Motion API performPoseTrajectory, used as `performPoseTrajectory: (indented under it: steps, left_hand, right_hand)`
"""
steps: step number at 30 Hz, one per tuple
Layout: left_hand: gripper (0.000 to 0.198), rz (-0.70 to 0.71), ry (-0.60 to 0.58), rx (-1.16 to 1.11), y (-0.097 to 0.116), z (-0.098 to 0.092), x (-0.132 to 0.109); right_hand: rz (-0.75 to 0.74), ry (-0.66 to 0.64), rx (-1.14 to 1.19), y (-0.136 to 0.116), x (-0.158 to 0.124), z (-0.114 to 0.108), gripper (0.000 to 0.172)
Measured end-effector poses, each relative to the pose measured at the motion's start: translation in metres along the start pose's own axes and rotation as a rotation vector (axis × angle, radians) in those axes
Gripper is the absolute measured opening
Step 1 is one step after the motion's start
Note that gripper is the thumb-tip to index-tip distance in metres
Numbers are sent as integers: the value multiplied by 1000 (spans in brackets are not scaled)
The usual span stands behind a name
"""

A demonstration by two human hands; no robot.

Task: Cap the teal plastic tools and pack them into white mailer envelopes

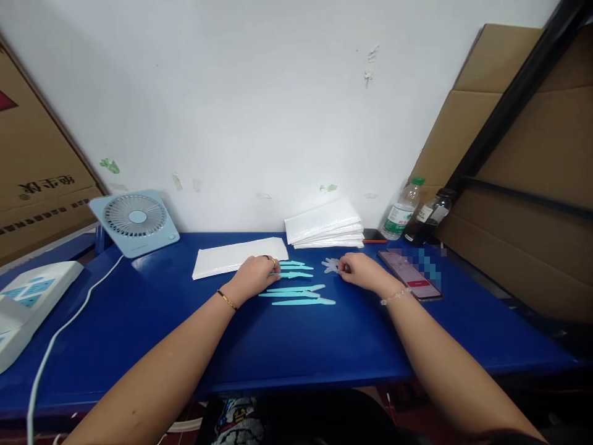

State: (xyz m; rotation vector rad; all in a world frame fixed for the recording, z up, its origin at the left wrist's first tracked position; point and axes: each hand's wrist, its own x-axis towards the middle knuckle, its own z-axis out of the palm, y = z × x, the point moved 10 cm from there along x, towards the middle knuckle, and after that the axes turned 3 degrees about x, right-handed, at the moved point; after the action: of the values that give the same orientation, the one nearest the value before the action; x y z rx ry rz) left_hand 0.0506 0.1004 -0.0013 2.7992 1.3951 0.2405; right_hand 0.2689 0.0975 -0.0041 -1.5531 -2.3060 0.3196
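Note:
Several teal eyebrow razors (303, 303) lie roughly side by side on the blue table. Over the left ends of the upper ones is my left hand (257, 272), its fingers closed on the handle of an eyebrow razor (296, 275). To the right is a small pile of translucent plastic caps (330, 266). My right hand (359, 271) pinches at the pile's right edge, with a cap partly hidden by the fingertips. Behind my left hand lies a flat white padded mailer (222, 256).
A stack of white mailers (324, 225) sits against the wall. At right are a phone (407, 275), a water bottle (401, 213) and a dark drink bottle (428, 219). A blue fan (134, 222) and a white device (37, 303) stand left, with a cable (69, 321) running between.

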Motion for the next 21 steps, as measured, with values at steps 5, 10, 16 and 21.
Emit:
performPoseTrajectory:
  steps: [5,10,16,21]
  left_hand:
    - [12,-51,37,-121,-4,-7,-1]
    - [13,-79,65,-216,-2,-15,-3]
    - [15,-95,66,-302,-6,-13,-3]
    - [16,-112,67,-382,-10,-11,-3]
  right_hand:
    - [-36,-26,364,-14,-3,4,14]
    - [-22,-16,617,-21,-1,8,27]
    - [15,10,736,-19,1,7,28]
    - [113,17,913,-9,1,11,31]
